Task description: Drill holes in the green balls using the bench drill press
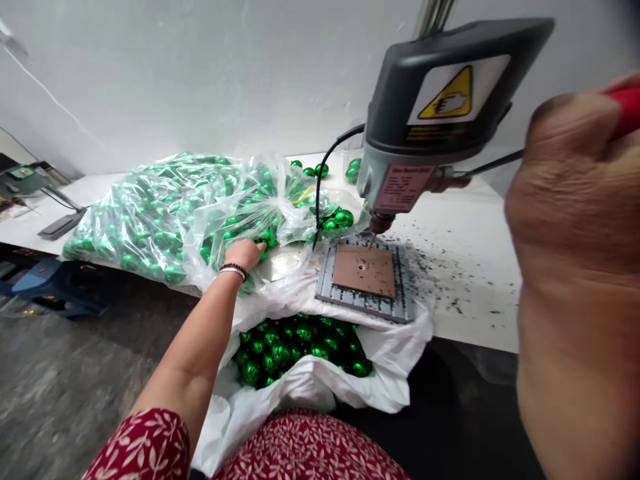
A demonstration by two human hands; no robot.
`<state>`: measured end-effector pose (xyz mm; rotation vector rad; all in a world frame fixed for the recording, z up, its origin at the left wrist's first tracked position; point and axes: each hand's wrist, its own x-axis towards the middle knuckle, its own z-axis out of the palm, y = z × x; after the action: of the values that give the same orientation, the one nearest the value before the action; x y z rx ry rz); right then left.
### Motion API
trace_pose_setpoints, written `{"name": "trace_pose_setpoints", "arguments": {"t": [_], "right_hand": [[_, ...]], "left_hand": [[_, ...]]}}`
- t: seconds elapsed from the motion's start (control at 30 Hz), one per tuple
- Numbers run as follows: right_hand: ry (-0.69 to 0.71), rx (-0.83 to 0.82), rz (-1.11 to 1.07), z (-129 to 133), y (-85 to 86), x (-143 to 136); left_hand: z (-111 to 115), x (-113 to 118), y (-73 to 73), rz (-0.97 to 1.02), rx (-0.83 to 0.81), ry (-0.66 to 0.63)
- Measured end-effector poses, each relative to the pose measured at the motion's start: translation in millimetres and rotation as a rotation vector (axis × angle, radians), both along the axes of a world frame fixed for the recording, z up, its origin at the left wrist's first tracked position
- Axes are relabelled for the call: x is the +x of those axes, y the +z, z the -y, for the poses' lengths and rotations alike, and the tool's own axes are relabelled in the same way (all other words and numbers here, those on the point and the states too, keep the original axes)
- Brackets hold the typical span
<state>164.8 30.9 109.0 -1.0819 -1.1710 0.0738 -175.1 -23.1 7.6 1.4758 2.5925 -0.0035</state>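
Note:
My left hand [245, 254] is closed at the mouth of a clear plastic bag [145, 213] of shiny green balls, its fingertips against a green ball [269, 238]. My right hand [580, 187], large and close to the camera, is wrapped round the red handle [626, 110] of a grey bench drill [425, 100]. The drill's bit points down over a brown board [364, 269] with a small hole, which lies on a grooved grey base [327, 283]. Nothing green rests on the board. Below the table edge, a white sack [400, 360] stands open with many green balls [300, 343] inside.
Dark shavings [445, 273] are scattered over the white table [485, 247] right of the base. A black cable [319, 180] hangs beside the drill. More green balls [321, 171] and a clear container [353, 150] are at the back. A blue stool [55, 287] stands at the left.

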Motion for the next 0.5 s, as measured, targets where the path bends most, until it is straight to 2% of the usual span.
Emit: {"name": "trace_pose_setpoints", "arguments": {"t": [0.1,0.2,0.23,0.3,0.4,0.5], "right_hand": [[-0.016,-0.115,0.213,11.6,14.1,-2.3],[-0.01,-0.122,0.157,21.2,22.8,-8.9],[0.003,-0.118,0.141,22.8,24.2,-10.2],[0.025,-0.104,0.118,23.8,25.5,-10.8],[0.021,-0.107,0.099,22.6,25.7,-9.5],[0.012,-0.101,0.098,21.9,25.5,-9.7]], "left_hand": [[3.2,5.0,-3.0,0.063,0.0,-0.103],[14.6,15.3,4.9,0.273,0.11,-0.155],[19.5,19.9,8.6,0.427,0.175,-0.166],[30.3,30.9,14.3,0.856,0.306,-0.157],[45.0,51.2,12.8,1.499,0.366,-0.089],[52.0,72.6,3.1,1.834,0.324,-0.027]]}}
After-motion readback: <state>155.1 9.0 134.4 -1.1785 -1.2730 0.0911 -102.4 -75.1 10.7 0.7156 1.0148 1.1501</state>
